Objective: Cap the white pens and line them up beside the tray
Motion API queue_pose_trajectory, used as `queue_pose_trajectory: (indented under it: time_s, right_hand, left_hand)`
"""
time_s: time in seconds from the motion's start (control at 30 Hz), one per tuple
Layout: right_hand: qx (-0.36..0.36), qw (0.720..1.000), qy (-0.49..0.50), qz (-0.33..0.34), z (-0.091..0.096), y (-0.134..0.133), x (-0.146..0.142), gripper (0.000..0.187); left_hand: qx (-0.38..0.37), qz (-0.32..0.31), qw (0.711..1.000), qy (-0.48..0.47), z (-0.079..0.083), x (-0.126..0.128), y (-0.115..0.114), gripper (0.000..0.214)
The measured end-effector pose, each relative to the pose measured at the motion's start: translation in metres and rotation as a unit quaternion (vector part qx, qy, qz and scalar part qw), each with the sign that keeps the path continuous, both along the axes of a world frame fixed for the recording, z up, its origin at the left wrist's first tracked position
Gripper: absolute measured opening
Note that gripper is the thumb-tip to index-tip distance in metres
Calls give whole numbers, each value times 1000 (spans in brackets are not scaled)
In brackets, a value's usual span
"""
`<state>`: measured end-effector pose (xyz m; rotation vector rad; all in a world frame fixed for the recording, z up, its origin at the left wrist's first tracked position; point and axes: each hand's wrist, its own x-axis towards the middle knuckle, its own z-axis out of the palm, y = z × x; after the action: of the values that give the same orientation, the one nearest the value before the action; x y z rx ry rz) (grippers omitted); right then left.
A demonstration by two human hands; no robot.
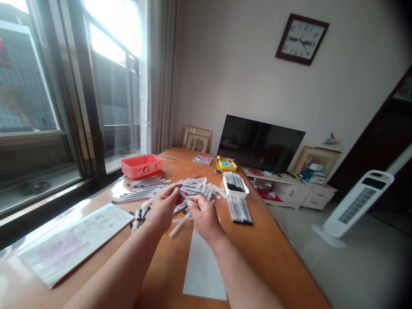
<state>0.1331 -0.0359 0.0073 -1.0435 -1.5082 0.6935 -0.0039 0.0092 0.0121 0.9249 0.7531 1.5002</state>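
Observation:
My left hand [165, 209] and my right hand [205, 216] meet above the table, fingers pinched around one slim translucent pen [184, 196]. Its far end is partly hidden by my left fingers. Beyond and under the hands lies a loose heap of clear and white pen barrels [201, 185], some with dark parts showing. Several black pen caps [141, 214] are scattered left of my left wrist. Further left, longer pens with black ends [131, 196] lie roughly side by side. A sheet of white paper [204, 266] rests below my right hand.
A white box of pens [237, 194] stands at the table's right, with a row of pens [240, 210] before it. A red plastic basket [141, 167], a writing booklet [80, 240] and a yellow box [227, 164] also lie on the wooden table [267, 257].

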Motion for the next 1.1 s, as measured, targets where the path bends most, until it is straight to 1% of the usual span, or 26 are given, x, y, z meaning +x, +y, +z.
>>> queue_pose_trajectory:
  time_s: [0.13, 0.27, 0.43, 0.53, 0.6, 0.67, 0.73, 0.8, 0.9, 0.97, 1.03, 1.1]
  right_hand:
    - [-5, 1000, 5, 0, 1, -1, 0, 31]
    - [-19, 999, 31, 11, 1, 1, -2, 32]
    - [-42, 996, 67, 38, 9, -3, -2, 34]
    - [-101, 988, 94, 71, 15, -5, 6, 43]
    - [-159, 976, 117, 88, 17, -4, 14, 53]
    - [-208, 964, 134, 96, 18, -1, 23, 57]
    - [-238, 958, 126, 96, 18, 0, 31, 52]
    - [-254, 956, 98, 106, 19, 0, 35, 43]
    - [-260, 954, 60, 137, 21, -2, 38, 34]
    - [-262, 954, 45, 140, 21, -3, 39, 28]
    - [-263, 956, 31, 123, 20, -1, 43, 25]
    - [-248, 966, 6, 76, 17, 3, 50, 24]
  left_hand:
    - [-10, -3, 1000, -2, 1, 1, -2, 48]
    - [-3, -9, 1000, -4, 3, 1, -3, 47]
    - [4, -5, 1000, -7, 10, -3, -6, 50]
    - [3, 13, 1000, 1, 13, -7, -6, 52]
    - [-3, 28, 1000, 6, 13, -10, -5, 55]
    - [-8, 38, 999, 15, 12, -11, -2, 56]
    - [-7, 47, 999, 24, 8, -13, 3, 57]
    - [1, 51, 998, 35, 3, -13, 7, 57]
    - [11, 49, 997, 56, -2, -11, 11, 58]
    - [8, 40, 997, 63, -4, -10, 11, 62]
    - [3, 36, 997, 71, -4, -10, 10, 70]
    - [-3, 45, 995, 88, -3, -10, 9, 76]
